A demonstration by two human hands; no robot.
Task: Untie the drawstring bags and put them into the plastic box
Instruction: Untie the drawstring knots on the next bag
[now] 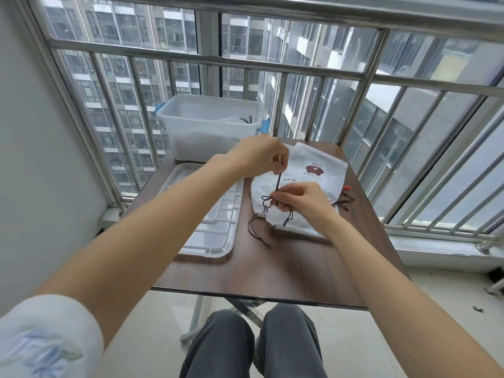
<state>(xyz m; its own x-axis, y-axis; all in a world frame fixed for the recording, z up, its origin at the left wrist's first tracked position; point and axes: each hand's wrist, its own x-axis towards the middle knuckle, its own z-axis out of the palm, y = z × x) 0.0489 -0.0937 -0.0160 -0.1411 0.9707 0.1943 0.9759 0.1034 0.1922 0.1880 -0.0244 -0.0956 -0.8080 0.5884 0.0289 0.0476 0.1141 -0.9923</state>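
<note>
On the brown table (272, 268), beside the lid (207, 227), a white drawstring bag (294, 219) is being untied on top of another bag (321, 165). One end of the dark cord (278, 181) is pinched and drawn upward by the left hand (259, 156), while the knot (267, 199) is pinched by the right hand (302, 200). The untying step seems to be in hand. Next, the knot must probably be pulled fully loose, then the bag carried to the plastic box (207, 126) behind, where a cord is already seen.

drawstring bags (313, 170): at least 2 | plastic box (208, 126): 1 | lid (210, 214): 1 | table (272, 268): 1
</note>
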